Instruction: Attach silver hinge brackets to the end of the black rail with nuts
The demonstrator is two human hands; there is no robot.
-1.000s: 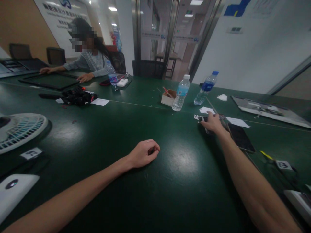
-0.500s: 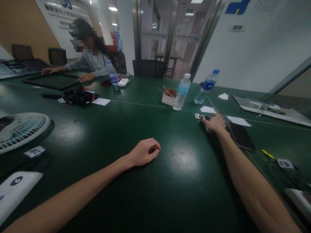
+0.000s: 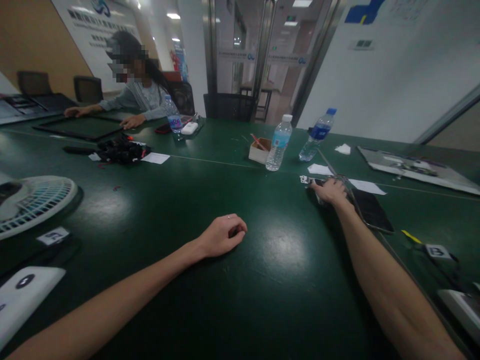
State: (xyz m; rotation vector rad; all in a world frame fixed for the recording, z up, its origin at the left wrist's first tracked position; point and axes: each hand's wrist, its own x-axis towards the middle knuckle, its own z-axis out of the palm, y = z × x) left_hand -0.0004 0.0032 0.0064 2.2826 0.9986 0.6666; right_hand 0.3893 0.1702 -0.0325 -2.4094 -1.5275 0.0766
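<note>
- From where I stand, a person's two bare arms reach over a dark green table (image 3: 180,195).
- The left hand (image 3: 224,235) lies on the tabletop near the middle, its fingers curled loosely toward the thumb.
- The right hand (image 3: 330,191) stretches farther out, over a small dark and silver object (image 3: 320,200); the hand covers much of it, and I cannot tell whether the fingers grip it or only touch.
- A small white piece with dark marks (image 3: 304,179) sits just left of that object.
- A flat black tablet-like device (image 3: 372,211) lies just right of the right wrist, near a white sheet of paper (image 3: 365,187).
- Beyond the right hand stand a white-capped bottle (image 3: 278,145), beside a small open box (image 3: 258,153), and a blue-capped bottle (image 3: 318,136).
- Across the table, at the far left, a co-worker (image 3: 148,95) has both hands at a black frame (image 3: 90,137).
</note>
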